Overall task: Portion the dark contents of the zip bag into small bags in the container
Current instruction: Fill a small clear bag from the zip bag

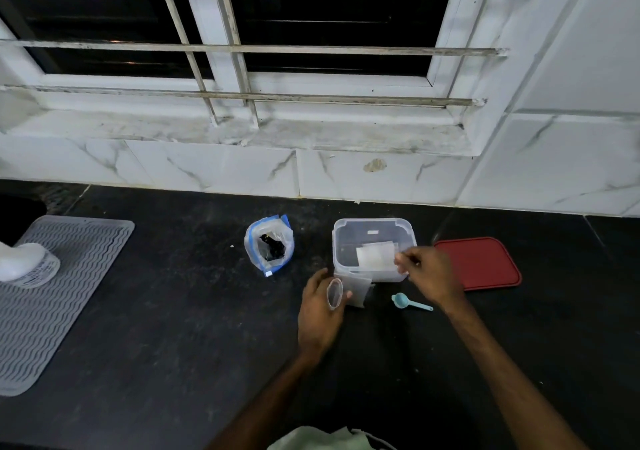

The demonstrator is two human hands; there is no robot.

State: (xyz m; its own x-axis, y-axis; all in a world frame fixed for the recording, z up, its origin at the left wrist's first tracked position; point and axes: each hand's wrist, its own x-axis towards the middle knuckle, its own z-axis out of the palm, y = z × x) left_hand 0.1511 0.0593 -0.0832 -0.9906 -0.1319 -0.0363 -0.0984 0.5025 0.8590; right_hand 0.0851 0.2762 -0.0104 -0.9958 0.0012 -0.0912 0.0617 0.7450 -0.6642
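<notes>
Bare forearms [502,363] extended over the black table [173,311]: the left hand [320,307] gripped a small clear bag [351,292] by its open mouth, just before the container [374,229], while the right hand [429,273] pinched a white bag [375,257] at its near rim. The zip bag [270,245] stood open to the left, dark contents inside.

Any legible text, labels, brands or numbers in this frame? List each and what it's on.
Nothing is legible.
Dark print on the bottle label, bottle standing on the grey mat: too blurred to read.
The white sticker on the far wall of the container: too small to read.
No print seen on the zip bag, small bags, red lid or blue scoop.
</notes>
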